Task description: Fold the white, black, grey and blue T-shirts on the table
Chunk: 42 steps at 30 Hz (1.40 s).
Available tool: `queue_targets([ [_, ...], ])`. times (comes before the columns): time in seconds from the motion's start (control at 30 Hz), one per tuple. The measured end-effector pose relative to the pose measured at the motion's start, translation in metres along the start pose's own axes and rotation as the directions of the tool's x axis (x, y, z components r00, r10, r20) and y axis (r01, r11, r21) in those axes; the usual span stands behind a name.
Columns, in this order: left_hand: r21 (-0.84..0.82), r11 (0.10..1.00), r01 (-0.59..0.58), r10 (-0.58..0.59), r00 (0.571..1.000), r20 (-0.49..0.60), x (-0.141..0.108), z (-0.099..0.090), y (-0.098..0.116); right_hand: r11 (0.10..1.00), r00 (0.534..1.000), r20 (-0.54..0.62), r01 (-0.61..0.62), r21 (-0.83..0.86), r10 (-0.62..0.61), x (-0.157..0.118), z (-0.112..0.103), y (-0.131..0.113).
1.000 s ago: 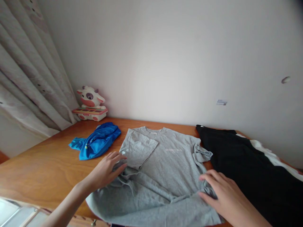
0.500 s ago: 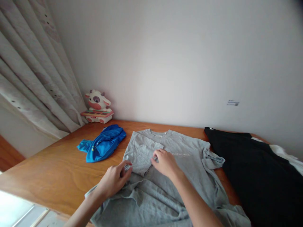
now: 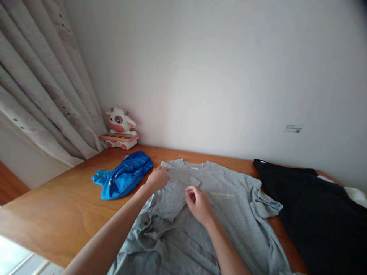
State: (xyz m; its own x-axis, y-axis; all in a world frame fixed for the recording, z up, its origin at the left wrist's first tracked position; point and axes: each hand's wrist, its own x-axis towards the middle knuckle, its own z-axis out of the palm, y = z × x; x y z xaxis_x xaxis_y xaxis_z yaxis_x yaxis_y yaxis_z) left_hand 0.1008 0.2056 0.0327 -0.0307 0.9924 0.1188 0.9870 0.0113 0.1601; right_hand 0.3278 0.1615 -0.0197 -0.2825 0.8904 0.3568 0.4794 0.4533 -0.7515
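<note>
A grey T-shirt point(image 3: 183, 240) lies front up, with white "ESSENTIALS" lettering across its chest. One sleeve, on the left, is folded inward over the front; the lower part is bunched into wrinkles. My left hand point(image 3: 158, 178) rests on the shirt's left shoulder edge, its fingers lying over the cloth and pointing right. My right hand point(image 3: 200, 205) is at the end of the folded sleeve, with thumb and fingers curled into a loose ring. I see no cloth inside that ring. Whether its fingertips touch the shirt is unclear.
A crumpled blue garment point(image 3: 126, 177) lies on the wooden table point(image 3: 65, 214) to the left. Behind it a toy cow keyboard point(image 3: 119, 131) stands near the curtain point(image 3: 43, 84). Black clothing point(image 3: 312, 214) is spread at the right, with something white point(image 3: 355, 195) beyond it.
My left hand has moved up and away from me, from the shirt's lower left side to its left shoulder. My right hand stays near the sleeve end, more curled.
</note>
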Motion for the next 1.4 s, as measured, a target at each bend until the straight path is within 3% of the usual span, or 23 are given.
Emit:
queue_targets([
  [0.1, 0.025, 0.992, 0.121, -0.120, 0.992, -0.034, 0.029, 0.012, -0.006, 1.000, 1.000, 0.016, 0.000, 0.026, 0.000, -0.001, 0.001, 0.000],
  [0.2, 0.033, 0.983, 0.182, -0.180, 0.982, -0.059, 0.038, 0.025, -0.011, 1.000, 1.000, 0.012, -0.009, -0.009, 0.009, 0.000, 0.001, 0.002],
  [0.4, -0.011, 0.990, 0.142, -0.142, 0.975, -0.169, 0.046, 0.044, -0.016, 0.991, 0.998, 0.006, -0.065, -0.121, 0.067, 0.012, -0.003, 0.006],
  [0.63, -0.065, 0.989, 0.132, -0.142, 0.971, -0.193, 0.074, 0.054, -0.028, 0.983, 0.992, -0.026, -0.129, -0.131, 0.127, 0.022, -0.007, 0.008],
  [0.77, -0.083, 0.991, 0.102, -0.116, 0.975, -0.189, 0.086, 0.048, -0.036, 0.982, 0.995, -0.015, -0.099, -0.158, 0.098, 0.023, -0.004, 0.009],
  [0.87, -0.089, 0.996, 0.018, -0.033, 0.984, -0.176, 0.099, 0.037, -0.039, 0.986, 0.999, -0.017, -0.053, -0.158, 0.051, 0.021, -0.002, 0.008],
  [1.0, -0.100, 0.987, -0.125, 0.119, 0.991, -0.066, 0.116, 0.027, -0.036, 0.994, 1.000, -0.016, -0.005, -0.105, 0.003, 0.020, -0.002, 0.005],
  [1.1, -0.096, 0.981, -0.166, 0.169, 0.986, 0.018, 0.125, 0.025, -0.035, 0.997, 1.000, -0.011, -0.003, -0.079, 0.002, 0.020, -0.002, 0.005],
  [1.23, -0.057, 0.991, -0.118, 0.120, 0.993, 0.020, 0.133, 0.021, -0.039, 0.997, 1.000, -0.009, -0.007, -0.077, 0.007, 0.021, 0.001, 0.008],
  [1.4, -0.024, 0.999, 0.031, -0.033, 0.994, -0.100, 0.132, 0.007, -0.047, 0.996, 1.000, -0.010, -0.021, -0.091, 0.020, 0.020, 0.000, 0.009],
])
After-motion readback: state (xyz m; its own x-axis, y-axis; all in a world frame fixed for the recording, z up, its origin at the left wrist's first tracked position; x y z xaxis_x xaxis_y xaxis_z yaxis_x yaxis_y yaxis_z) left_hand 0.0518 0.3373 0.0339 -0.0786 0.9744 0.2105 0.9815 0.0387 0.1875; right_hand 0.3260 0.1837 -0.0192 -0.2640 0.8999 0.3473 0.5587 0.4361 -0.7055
